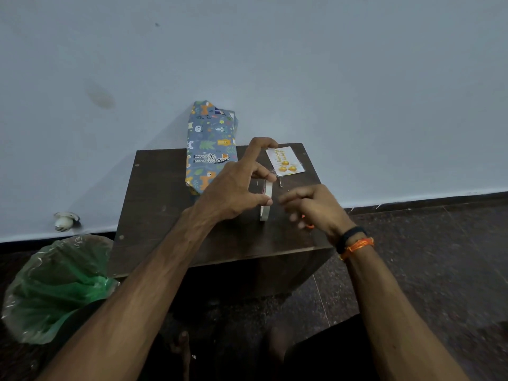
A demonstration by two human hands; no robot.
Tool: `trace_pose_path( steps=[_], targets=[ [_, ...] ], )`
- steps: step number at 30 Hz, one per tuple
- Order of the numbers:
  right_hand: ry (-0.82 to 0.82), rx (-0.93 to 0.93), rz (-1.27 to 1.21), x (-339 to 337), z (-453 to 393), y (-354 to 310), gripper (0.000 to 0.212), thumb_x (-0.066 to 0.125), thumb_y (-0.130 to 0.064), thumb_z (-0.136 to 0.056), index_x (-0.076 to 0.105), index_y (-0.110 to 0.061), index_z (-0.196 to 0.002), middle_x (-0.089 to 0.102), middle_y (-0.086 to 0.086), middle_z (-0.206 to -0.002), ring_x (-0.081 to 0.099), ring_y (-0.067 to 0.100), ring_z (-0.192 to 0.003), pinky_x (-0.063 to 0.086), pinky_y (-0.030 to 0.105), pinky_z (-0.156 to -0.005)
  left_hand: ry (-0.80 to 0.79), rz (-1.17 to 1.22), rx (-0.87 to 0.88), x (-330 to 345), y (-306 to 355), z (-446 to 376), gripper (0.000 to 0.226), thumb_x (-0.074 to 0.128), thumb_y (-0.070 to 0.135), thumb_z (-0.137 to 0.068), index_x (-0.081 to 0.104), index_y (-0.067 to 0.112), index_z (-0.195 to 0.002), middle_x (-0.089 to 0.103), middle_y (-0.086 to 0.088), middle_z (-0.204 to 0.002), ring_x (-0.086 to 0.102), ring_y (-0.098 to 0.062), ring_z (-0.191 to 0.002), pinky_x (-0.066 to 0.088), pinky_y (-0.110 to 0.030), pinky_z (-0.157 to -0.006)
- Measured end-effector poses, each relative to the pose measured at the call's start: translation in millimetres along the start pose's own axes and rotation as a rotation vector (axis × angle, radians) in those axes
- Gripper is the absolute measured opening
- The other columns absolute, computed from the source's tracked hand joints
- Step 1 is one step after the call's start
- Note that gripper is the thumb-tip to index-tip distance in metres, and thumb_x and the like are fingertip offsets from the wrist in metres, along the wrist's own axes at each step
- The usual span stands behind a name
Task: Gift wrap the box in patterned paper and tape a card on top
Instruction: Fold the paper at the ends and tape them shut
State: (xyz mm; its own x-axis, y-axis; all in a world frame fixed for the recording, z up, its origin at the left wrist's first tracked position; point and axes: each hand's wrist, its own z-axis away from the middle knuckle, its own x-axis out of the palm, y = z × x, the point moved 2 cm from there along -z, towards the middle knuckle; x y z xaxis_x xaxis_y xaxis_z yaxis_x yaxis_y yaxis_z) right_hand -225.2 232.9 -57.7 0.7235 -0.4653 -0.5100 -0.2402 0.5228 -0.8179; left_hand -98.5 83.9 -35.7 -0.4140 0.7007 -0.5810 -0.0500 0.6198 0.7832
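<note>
On the floor at far left sits a clear bag (52, 287) with green plastic bunched inside. A small white object (64, 220) lies at the wall base behind it. On the dark counter (154, 193), the wrapped box (210, 145) in animal-print paper leans against the wall, its top past the back edge. My left hand (236, 185) pinches the tape roll (266, 200), held on edge, between thumb and fingers. The card (284, 162) lies flat near the back right corner. My right hand (313, 207) is blurred, fingers curled beside something orange (308, 225); its hold I cannot tell. The counter's front strip is bare.
</note>
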Motion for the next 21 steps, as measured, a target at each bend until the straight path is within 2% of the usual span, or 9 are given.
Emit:
trace_pose_path(
  steps=[3,7,11,13,15,17,18,20,21],
  targets=[
    [-0.174,-0.015,-0.159,19.1,5.6,-7.0,0.011,0.072,-0.014,-0.093,0.077,-0.015,-0.103,0.077,0.009,-0.097,0.066,0.012,-0.067,0.051,0.021,-0.052,0.011,0.018,0.001,-0.7,1.6,0.0,0.096,0.088,0.006,-0.07,0.031,0.031,-0.143,0.076,0.007,-0.1,0.067,0.003,-0.104,0.038,0.003,-0.086],
    [-0.091,-0.071,-0.21,28.3,3.2,-10.2,0.006,0.071,-0.013,-0.095,0.073,-0.009,-0.098,0.075,0.016,-0.09,0.067,0.014,-0.067,0.052,0.026,-0.058,0.054,0.051,-0.011,-4.1,2.6,0.5,0.089,0.083,0.004,-0.075,0.032,0.031,-0.143,0.076,0.008,-0.101,0.068,0.002,-0.102,0.044,-0.004,-0.093],
    [0.036,-0.222,0.097,23.9,8.8,-15.3,0.008,0.072,-0.018,-0.094,0.069,-0.016,-0.088,0.07,0.0,-0.072,0.067,0.007,-0.061,0.052,0.024,-0.059,0.107,0.022,-0.018,-8.7,1.9,1.5,0.081,0.074,0.004,-0.08,0.032,0.034,-0.142,0.077,0.012,-0.1,0.07,-0.004,-0.1,0.05,-0.024,-0.1],
    [0.11,-0.289,0.25,23.1,10.4,-16.1,0.019,0.074,-0.023,-0.092,0.063,-0.02,-0.076,0.065,-0.002,-0.071,0.064,0.014,-0.067,0.051,0.03,-0.062,0.122,-0.011,-0.012,-9.8,1.6,1.9,0.079,0.07,0.004,-0.081,0.031,0.035,-0.142,0.076,0.015,-0.099,0.071,-0.01,-0.094,0.053,-0.031,-0.096],
    [0.146,-0.315,0.388,23.6,11.6,-14.6,0.029,0.075,-0.025,-0.089,0.055,-0.027,-0.069,0.06,-0.007,-0.072,0.058,0.015,-0.072,0.045,0.031,-0.063,0.145,-0.042,-0.006,-9.6,1.4,2.4,0.078,0.068,0.003,-0.081,0.032,0.036,-0.142,0.076,0.014,-0.102,0.071,-0.009,-0.088,0.054,-0.029,-0.087],
    [0.131,-0.295,0.485,24.3,12.4,-14.6,0.013,0.073,-0.025,-0.089,0.065,-0.023,-0.078,0.067,-0.004,-0.081,0.061,0.017,-0.079,0.05,0.034,-0.069,0.182,-0.06,-0.006,-11.2,0.7,2.4,0.078,0.067,0.002,-0.08,0.033,0.038,-0.141,0.075,0.013,-0.107,0.07,-0.008,-0.089,0.052,-0.027,-0.082],
    [0.123,-0.287,0.539,24.7,13.9,-16.1,0.005,0.072,-0.024,-0.088,0.072,-0.02,-0.09,0.071,-0.001,-0.089,0.064,0.02,-0.084,0.052,0.035,-0.073,0.2,-0.055,-0.01,-12.3,-0.4,2.2,0.078,0.066,0.002,-0.079,0.033,0.039,-0.139,0.074,0.014,-0.108,0.07,-0.012,-0.087,0.051,-0.027,-0.08],
    [0.088,-0.242,0.653,27.7,14.9,-16.4,0.025,0.069,-0.024,-0.089,0.074,-0.018,-0.112,0.074,0.004,-0.104,0.067,0.023,-0.091,0.055,0.032,-0.076,0.214,-0.001,-0.024,-14.5,-2.0,2.0,0.077,0.064,0.002,-0.076,0.035,0.04,-0.136,0.074,0.015,-0.107,0.07,-0.028,-0.08,0.052,-0.03,-0.076],
    [0.072,-0.211,0.693,29.1,13.7,-16.3,0.028,0.068,-0.025,-0.089,0.073,-0.017,-0.115,0.073,0.006,-0.106,0.068,0.023,-0.091,0.056,0.033,-0.076,0.211,0.056,-0.03,-14.6,-2.6,1.6,0.076,0.063,0.002,-0.074,0.036,0.04,-0.134,0.075,0.014,-0.107,0.07,-0.031,-0.081,0.055,-0.032,-0.079]
  ],
)
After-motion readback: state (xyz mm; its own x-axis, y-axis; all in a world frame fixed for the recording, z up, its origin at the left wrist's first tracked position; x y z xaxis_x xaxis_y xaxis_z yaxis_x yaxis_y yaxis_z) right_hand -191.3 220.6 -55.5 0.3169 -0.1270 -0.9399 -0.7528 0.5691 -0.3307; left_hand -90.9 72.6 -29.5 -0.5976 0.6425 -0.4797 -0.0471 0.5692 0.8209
